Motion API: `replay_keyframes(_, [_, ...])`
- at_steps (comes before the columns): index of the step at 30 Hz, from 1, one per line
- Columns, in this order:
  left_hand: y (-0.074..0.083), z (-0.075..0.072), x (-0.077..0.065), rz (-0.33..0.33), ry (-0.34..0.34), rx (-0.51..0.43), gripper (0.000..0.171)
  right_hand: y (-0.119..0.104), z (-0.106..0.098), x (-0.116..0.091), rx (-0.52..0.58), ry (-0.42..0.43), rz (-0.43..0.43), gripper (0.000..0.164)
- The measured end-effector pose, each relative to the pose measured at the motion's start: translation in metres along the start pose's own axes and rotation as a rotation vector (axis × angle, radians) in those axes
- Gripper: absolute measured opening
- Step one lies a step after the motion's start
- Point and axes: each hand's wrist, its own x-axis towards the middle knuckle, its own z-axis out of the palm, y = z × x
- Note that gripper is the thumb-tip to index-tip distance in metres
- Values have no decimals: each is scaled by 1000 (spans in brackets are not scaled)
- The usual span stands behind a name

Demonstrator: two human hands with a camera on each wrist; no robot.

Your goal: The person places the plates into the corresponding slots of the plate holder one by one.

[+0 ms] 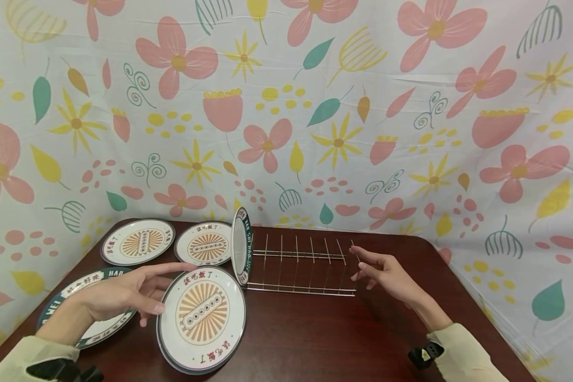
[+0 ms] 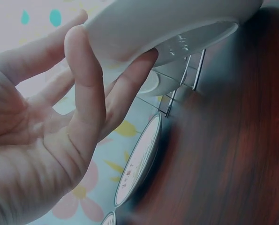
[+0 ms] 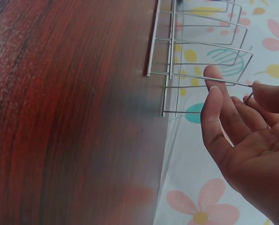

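Note:
My left hand holds a round white plate with a sunburst print and red characters, tilted up off the table. In the left wrist view, fingers reach under the plate's pale underside. A wire plate rack stands at the middle of the table, and a green-rimmed plate is upright in its left end. At the rack's right end, my right hand pinches the last upright wire. The right wrist view shows that wire running to the thumb.
Two sunburst plates lie at the back left of the dark wooden table. Another green-rimmed plate lies partly hidden under my left hand. A flowered cloth hangs behind the table.

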Motion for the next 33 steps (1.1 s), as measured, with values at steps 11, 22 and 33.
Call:
replay_keyframes(11, [1, 7, 0, 26, -22, -24, 80, -2, 0, -1, 6, -5, -2, 52])
replay_keyframes(22, [4, 14, 1, 45, -35, -27, 77, -1, 0, -1, -4, -1, -5, 52])
replay_keyframes(33, [18, 33, 1, 24, 31, 24, 79, -2, 0, -1, -2, 2, -1, 53])
